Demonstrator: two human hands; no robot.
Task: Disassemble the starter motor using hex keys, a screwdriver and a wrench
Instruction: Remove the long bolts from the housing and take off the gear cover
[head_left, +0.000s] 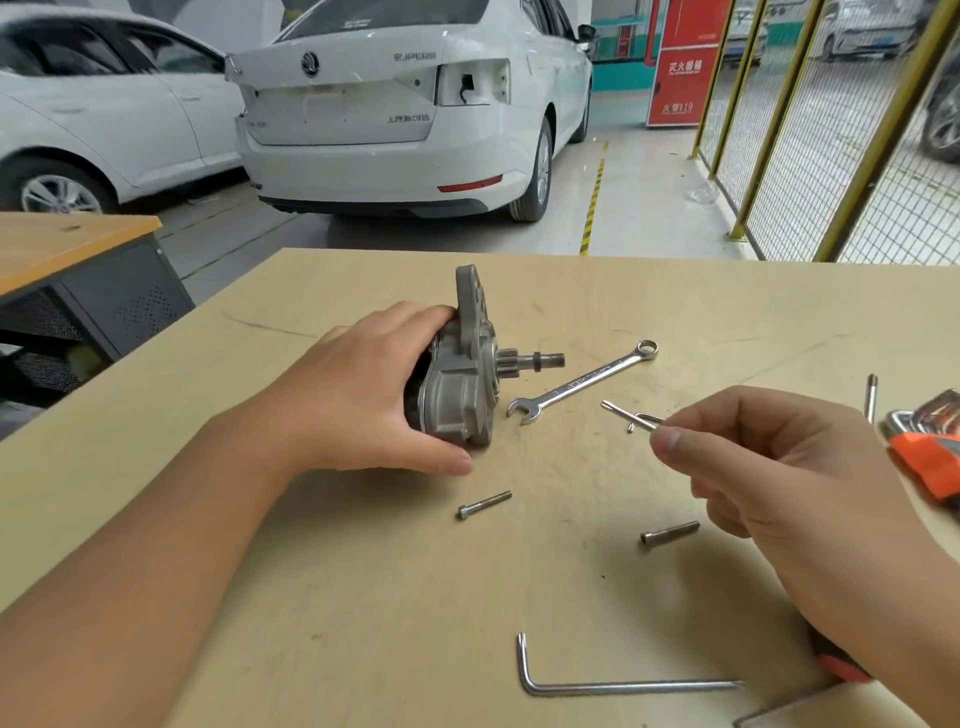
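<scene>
The grey starter motor (460, 379) lies on its side on the wooden table (363, 597), its pinion shaft (540, 359) pointing right. My left hand (363, 395) grips the motor's body from the left. My right hand (769, 467) pinches a thin hex key (628, 415) between thumb and fingers, its tip a little right of the motor and above the table. A combination wrench (584, 383) lies just right of the motor. A larger hex key (597, 685) lies near the front edge. Two loose bolts, one bolt (484, 505) near my left thumb and another bolt (669, 533) under my right hand, rest on the table.
An orange hex key holder (930, 452) sits at the right edge, with a loose key (871, 397) beside it. A red-handled tool (841, 670) is partly hidden under my right forearm. A second desk (78, 260) stands to the left. White cars are parked behind.
</scene>
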